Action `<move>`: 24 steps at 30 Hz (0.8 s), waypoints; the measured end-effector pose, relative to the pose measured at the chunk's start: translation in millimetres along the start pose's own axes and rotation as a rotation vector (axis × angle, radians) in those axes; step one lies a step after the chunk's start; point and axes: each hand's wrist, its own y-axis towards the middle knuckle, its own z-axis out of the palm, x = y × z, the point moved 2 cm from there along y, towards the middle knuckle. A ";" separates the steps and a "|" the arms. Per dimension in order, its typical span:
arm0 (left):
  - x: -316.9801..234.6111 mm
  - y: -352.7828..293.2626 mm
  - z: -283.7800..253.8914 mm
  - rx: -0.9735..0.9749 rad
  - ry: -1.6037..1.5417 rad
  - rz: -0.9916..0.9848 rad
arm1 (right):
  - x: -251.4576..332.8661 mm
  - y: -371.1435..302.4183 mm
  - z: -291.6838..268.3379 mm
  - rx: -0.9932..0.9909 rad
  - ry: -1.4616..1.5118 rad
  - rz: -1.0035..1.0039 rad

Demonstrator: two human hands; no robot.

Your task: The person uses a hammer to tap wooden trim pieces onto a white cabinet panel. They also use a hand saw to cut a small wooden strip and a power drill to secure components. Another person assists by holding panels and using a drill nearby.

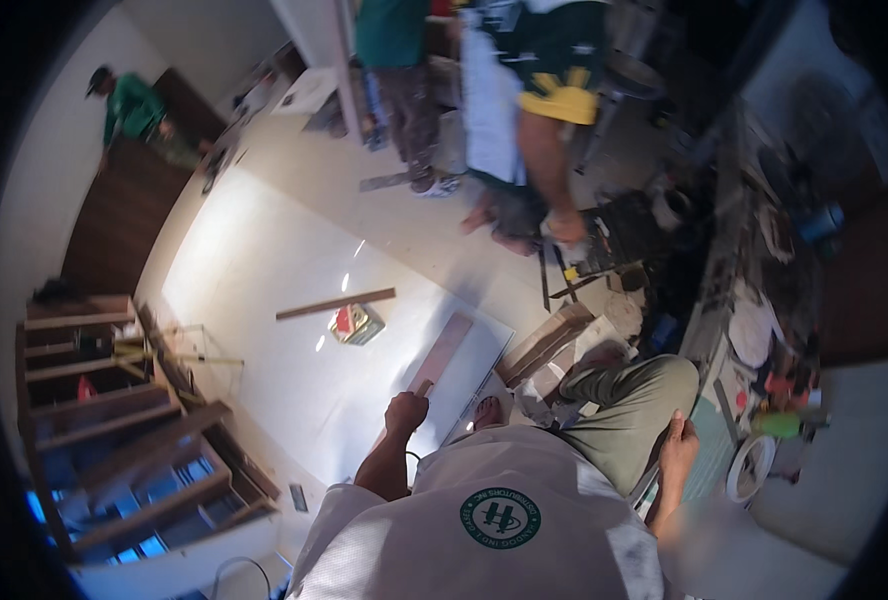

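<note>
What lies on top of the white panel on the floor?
On the white panel lie a wooden strip, a small container and a flat board by the left hand. The panel's surface beneath them is hidden.

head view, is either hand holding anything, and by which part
The left hand is curled over the board; whether it grips that or something small on it cannot be told. The right hand is by the knee, nothing visibly held.

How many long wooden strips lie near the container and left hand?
2: a dark strip beside the gold container, and a reddish strip ahead of the left hand; more may be hidden.
</note>
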 end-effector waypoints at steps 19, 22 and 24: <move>99.5 -120.9 76.5 -0.045 -0.481 -0.459 | 80.5 76.7 49.7 -0.270 -0.338 -0.435; 128.8 -117.3 152.6 -0.091 -0.418 -0.385 | 80.7 87.2 54.4 -0.293 -0.433 -0.433; 126.6 -102.7 167.4 -0.036 -0.409 -0.362 | 79.7 82.8 47.1 -0.316 -0.458 -0.389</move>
